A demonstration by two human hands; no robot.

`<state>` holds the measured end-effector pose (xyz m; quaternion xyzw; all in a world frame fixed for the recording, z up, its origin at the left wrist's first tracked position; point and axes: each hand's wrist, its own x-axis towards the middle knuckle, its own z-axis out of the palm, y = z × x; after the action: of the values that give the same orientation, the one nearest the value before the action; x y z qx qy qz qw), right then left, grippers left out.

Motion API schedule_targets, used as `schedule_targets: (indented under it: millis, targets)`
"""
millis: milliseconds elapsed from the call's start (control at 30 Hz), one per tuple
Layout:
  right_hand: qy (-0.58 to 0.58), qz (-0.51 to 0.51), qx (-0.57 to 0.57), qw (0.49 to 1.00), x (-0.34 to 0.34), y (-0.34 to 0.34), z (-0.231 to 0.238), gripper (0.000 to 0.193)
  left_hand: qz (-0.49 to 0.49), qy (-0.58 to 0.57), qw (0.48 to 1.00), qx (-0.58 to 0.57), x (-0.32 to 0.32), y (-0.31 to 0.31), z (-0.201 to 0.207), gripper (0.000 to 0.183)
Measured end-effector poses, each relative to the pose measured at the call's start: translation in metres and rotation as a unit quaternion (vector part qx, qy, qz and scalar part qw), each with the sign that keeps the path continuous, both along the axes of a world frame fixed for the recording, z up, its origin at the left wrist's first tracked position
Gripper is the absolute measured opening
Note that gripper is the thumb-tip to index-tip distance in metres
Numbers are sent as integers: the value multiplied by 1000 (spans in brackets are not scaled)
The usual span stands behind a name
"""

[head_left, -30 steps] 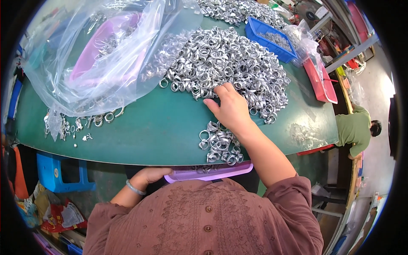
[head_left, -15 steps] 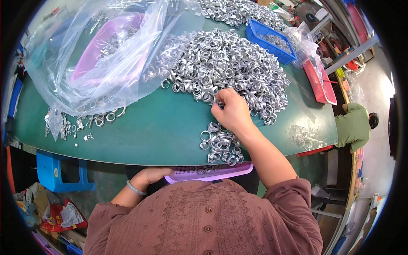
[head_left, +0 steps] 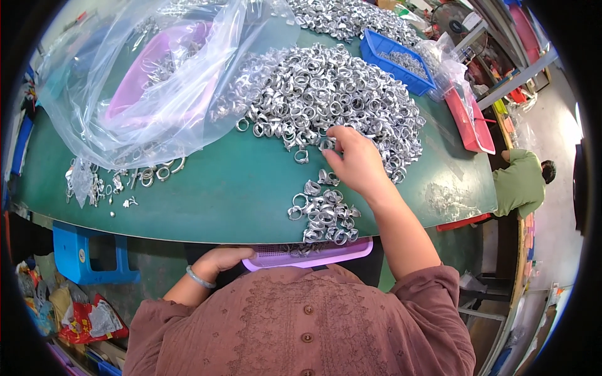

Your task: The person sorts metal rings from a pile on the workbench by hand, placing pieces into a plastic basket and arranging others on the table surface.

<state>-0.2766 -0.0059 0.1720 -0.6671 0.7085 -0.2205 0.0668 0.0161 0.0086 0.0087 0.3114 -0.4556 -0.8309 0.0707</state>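
My right hand [head_left: 354,161] lies on the near edge of a big heap of silvery metal rings [head_left: 326,94] on the green table [head_left: 219,194], fingers curled around some of the rings. A smaller cluster of rings [head_left: 326,216] lies between that hand and the table's near edge. Below the edge my left hand [head_left: 219,260] grips the rim of a purple tray [head_left: 313,255] that sticks out from under the table, with some rings in it.
A clear plastic bag [head_left: 157,81] covers a purple basin [head_left: 150,81] at far left. Loose rings [head_left: 119,182] lie near it. A blue bin [head_left: 396,59] and a red tray [head_left: 467,119] stand at the right. Another person in green [head_left: 520,182] sits beyond the table. A blue stool [head_left: 88,254] stands below.
My right hand has slid from the heap's right side toward me and leftward along its near edge, dragging rings. The left hand and tray have stayed put.
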Motion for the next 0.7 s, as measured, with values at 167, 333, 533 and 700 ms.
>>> schedule_targets:
  millis: [167, 333, 533, 700]
  targets:
    - [48, 3, -26, 998, 9, -4, -4, 21, 12, -5, 1000, -16, 3, 1, 1, 30]
    - [7, 71, -28, 997, 9, 0, -4, 24, 14, 10, 1000, 25, 3, 1, -2, 31]
    - [46, 168, -40, 984, 20, 2, -6, 22, -10, -7, 1000, 8, 1, 0, -4, 31]
    - [23, 217, 18, 976, 15, 8, -2, 11, -12, -16, 1000, -11, 4, -1, -4, 32]
